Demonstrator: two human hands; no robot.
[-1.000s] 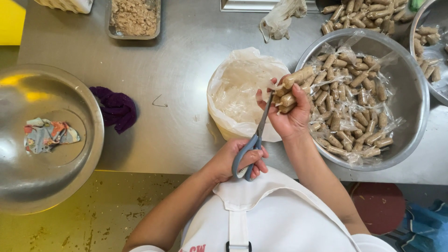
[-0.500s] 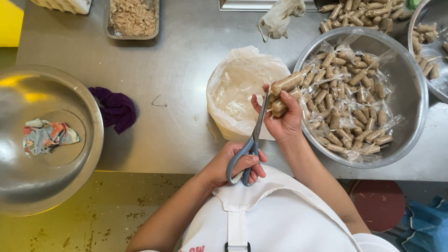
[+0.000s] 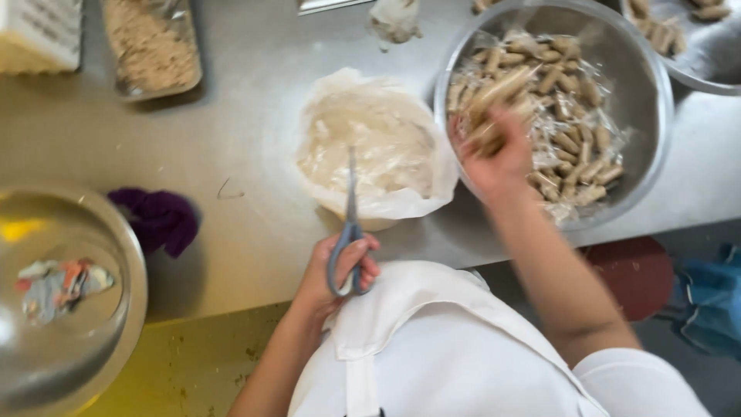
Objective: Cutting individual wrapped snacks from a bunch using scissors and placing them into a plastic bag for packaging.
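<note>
- Two bare hands are working over a steel table [image 3: 255,100], and the picture is smeared with motion, so fine detail is hard to read.
- The left hand [image 3: 340,270] is sitting at the table's near edge, its fingers threaded through the grey-blue handles of a pair of scissors [image 3: 350,224]; the blades are looking closed or nearly so, pointing away over a plastic-lined container [image 3: 374,147] in the middle of the table.
- The right hand [image 3: 494,154] is hovering at the near-left rim of a large steel bowl [image 3: 648,100] toward the table's right edge, fingers curled round a few wrapped brown rolls [image 3: 502,85]; how tightly they are closing I cannot tell through the blur.
- More wrapped rolls [image 3: 571,139] are lying heaped in that bowl.
- A purple cloth [image 3: 154,220] is lying near the left edge, beside another steel bowl [image 3: 116,340] holding a patterned rag [image 3: 58,286].
- A tray of crumbly filling [image 3: 150,46] is sitting at the far edge.
- Risk, as I judge it: the scissor tips are pointing toward the liner's thin plastic and could be snagging it; a loose grip on several slippery rolls could be letting one drop off the near edge; the moving hand could be meeting the blades.
</note>
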